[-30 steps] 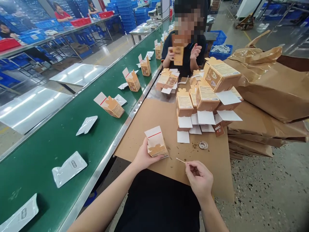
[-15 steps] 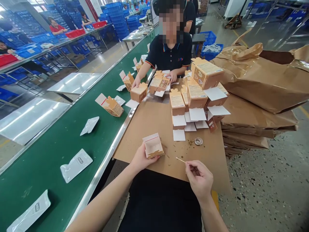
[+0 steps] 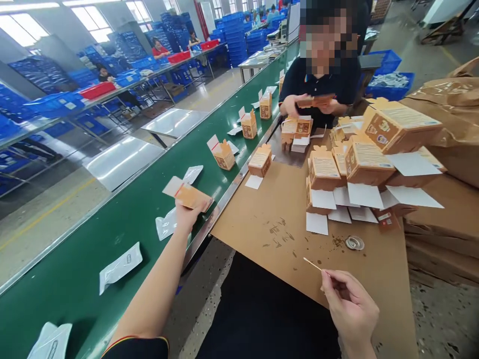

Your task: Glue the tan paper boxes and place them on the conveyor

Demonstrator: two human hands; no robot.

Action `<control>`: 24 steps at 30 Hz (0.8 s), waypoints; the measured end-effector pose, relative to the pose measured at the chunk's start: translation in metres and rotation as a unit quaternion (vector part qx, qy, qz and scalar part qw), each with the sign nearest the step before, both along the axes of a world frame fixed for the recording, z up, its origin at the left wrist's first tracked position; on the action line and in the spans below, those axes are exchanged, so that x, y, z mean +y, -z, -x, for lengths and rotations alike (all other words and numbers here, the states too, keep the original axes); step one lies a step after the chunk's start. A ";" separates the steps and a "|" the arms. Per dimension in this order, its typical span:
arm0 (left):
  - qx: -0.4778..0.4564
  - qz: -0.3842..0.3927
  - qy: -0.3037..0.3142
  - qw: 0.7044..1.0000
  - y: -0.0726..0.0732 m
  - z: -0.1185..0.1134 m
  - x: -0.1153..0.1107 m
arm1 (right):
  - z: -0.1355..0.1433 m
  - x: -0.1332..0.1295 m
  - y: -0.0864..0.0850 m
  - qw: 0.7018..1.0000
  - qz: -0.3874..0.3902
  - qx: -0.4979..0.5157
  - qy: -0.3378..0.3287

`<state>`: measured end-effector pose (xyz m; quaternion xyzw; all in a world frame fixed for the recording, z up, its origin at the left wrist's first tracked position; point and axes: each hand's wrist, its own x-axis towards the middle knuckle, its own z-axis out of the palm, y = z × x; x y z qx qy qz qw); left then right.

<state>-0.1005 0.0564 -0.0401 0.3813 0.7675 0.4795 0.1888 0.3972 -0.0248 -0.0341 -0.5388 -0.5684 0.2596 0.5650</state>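
Over the green conveyor belt [image 3: 123,219], my left hand [image 3: 186,217] is closed round a small brown carton [image 3: 192,197] with its white flap up. Silver pouches lie close by, one pouch [image 3: 166,223] partly behind that hand and another pouch [image 3: 193,174] just beyond the carton. My right hand [image 3: 350,299] pinches a thin pale stick [image 3: 312,264], perhaps a cotton swab, above the cardboard-covered table [image 3: 258,219]. Beyond its tip sits a small round clear dish [image 3: 355,243] beside dark specks. Whether the stick's tip carries anything is too small to tell.
Stacked open cartons [image 3: 368,162] stand at the table's right. A single carton [image 3: 260,159] rests by the belt's metal edge [image 3: 224,202]. Upright cartons [image 3: 223,155] and pouches line the belt. Across the table, a co-worker [image 3: 318,82] handles a flat carton. Brown wrapped bundles [image 3: 441,214] are at right.
My left hand has carried the carton from the table leftward onto the belt side. My right hand still pinches the stick. The co-worker has let go of one carton and lifted another, and the view has turned left.
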 end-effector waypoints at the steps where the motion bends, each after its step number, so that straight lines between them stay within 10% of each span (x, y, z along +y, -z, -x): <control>1: -0.002 0.007 -0.013 1.000 0.002 0.000 0.001 | 0.002 0.002 -0.001 1.000 -0.003 -0.003 -0.002; 18: -0.061 -0.008 -0.035 0.997 -0.003 -0.013 0.038 | 0.002 0.012 -0.005 1.000 -0.012 0.011 -0.005; 24: 0.106 -0.264 -0.066 0.956 -0.008 -0.049 0.031 | -0.046 -0.009 -0.013 0.997 -0.044 -0.011 0.061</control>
